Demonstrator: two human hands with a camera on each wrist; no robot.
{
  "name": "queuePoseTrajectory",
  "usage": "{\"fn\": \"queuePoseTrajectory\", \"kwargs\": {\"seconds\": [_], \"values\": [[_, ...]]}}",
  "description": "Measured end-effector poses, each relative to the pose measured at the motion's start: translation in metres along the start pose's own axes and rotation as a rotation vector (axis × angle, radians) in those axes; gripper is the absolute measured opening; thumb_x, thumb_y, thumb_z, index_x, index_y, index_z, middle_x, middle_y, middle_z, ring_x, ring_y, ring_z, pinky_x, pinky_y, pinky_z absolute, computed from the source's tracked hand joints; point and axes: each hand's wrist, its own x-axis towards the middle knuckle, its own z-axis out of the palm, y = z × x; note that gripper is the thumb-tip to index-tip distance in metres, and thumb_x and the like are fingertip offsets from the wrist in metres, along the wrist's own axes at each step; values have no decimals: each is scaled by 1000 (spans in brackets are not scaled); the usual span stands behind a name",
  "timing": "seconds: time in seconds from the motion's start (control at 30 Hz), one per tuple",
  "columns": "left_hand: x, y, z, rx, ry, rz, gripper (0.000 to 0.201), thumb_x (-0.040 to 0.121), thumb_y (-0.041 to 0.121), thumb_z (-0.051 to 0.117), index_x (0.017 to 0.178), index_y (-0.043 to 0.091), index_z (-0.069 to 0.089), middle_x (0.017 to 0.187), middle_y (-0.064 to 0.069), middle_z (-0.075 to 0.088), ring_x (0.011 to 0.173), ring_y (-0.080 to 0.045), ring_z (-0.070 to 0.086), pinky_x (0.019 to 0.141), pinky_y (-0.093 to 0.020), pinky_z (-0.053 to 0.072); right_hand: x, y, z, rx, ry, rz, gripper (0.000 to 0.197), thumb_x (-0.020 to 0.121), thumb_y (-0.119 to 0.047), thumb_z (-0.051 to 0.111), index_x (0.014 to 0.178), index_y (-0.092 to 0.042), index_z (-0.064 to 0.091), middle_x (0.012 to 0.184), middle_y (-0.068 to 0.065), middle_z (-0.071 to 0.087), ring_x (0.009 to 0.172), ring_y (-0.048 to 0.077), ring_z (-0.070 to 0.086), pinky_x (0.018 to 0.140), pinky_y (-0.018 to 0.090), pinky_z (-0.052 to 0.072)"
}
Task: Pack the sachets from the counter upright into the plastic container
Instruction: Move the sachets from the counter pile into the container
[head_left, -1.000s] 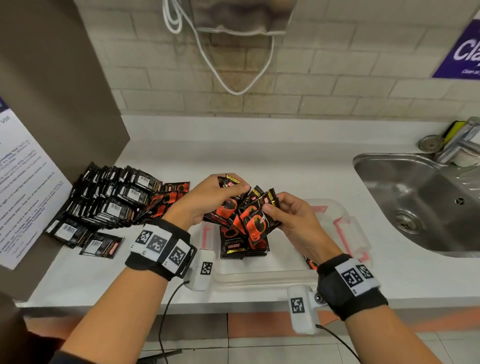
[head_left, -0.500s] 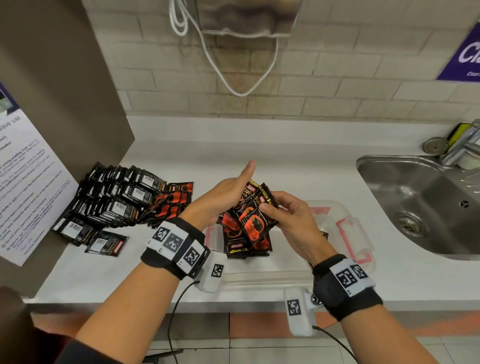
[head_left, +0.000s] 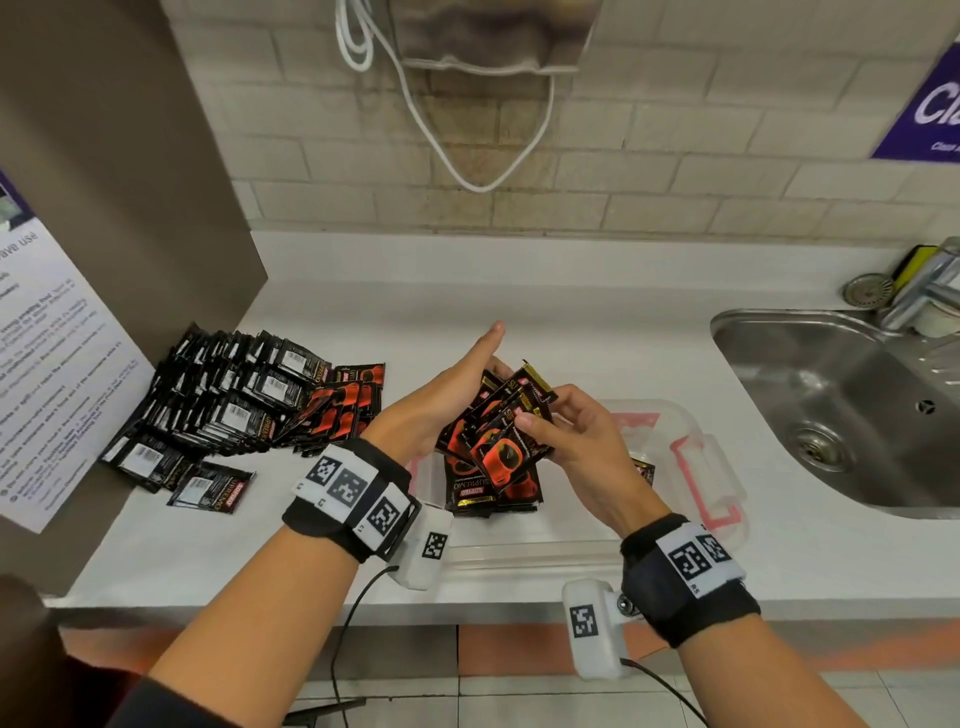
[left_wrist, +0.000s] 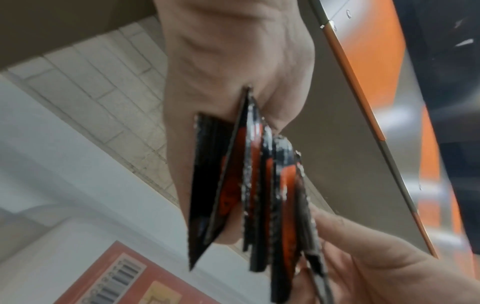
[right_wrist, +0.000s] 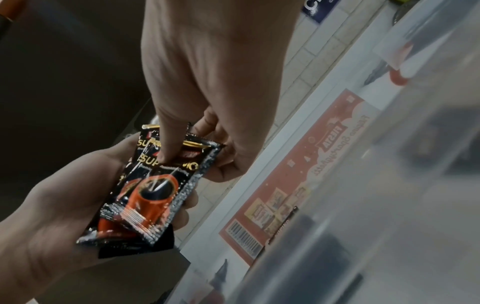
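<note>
Black-and-orange coffee sachets lie in a big pile (head_left: 244, 400) on the white counter at the left. Over the clear plastic container (head_left: 524, 558) with red clips, my left hand (head_left: 467, 379) cradles a fanned bunch of sachets (head_left: 498, 436), fingers curled behind it and thumb lifted straight. My right hand (head_left: 540, 421) pinches the front sachets of that bunch near their top. In the right wrist view its thumb presses the top sachet (right_wrist: 155, 193) against the left hand (right_wrist: 64, 205). Several sachets (head_left: 493, 493) stand in the container's left end. Another sachet (head_left: 644, 470) shows at its right.
A steel sink (head_left: 857, 415) and tap (head_left: 930, 296) lie to the right. A brown panel (head_left: 130, 208) with a paper notice walls off the left. One loose sachet (head_left: 213, 491) lies near the front counter edge. A white cord (head_left: 457, 156) hangs on the tiled wall.
My left thumb has lifted off the bunch and now points up. The fanned sachets have been drawn closer together between both hands, still above the container.
</note>
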Motion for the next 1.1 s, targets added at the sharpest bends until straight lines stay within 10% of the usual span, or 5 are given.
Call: {"fn": "queuePoseTrajectory", "kwargs": {"seconds": [0.33,0.53,0.73,0.87,1.1], "values": [[-11,-9,-16,236,-19,237,13,90,15,71,100,23,67,103,-6,74,93,-24,73,85,-42,57,-5,-5,-11,-7,7,62,53,74,-18,81,123,-23,62,105,16,74,98,31,72,79,40,61],[-11,-10,-21,476,-111,269,11,89,16,74,97,24,72,86,12,73,78,-2,68,67,-14,51,-11,-4,-4,-243,-45,122,27,82,-22,78,100,-9,62,112,13,70,97,31,72,74,41,61],[-9,-15,-22,613,-71,237,10,91,26,73,100,26,71,92,3,75,80,-10,70,73,-21,50,-14,1,-3,-509,-131,282,21,92,-18,72,108,-20,59,119,8,68,111,24,65,96,46,55],[-8,-23,-23,618,-33,231,9,92,29,70,101,27,69,90,1,76,82,-13,72,84,-31,53,-17,5,-4,-650,-124,448,23,97,-23,66,106,-13,48,109,13,66,80,16,68,60,27,55],[-8,-30,-16,711,-78,216,12,92,30,70,104,27,68,92,5,72,86,-15,69,85,-34,54,-11,12,-15,-953,-170,607,16,100,-19,56,100,-5,48,78,9,61,59,15,55,43,18,35]]}}
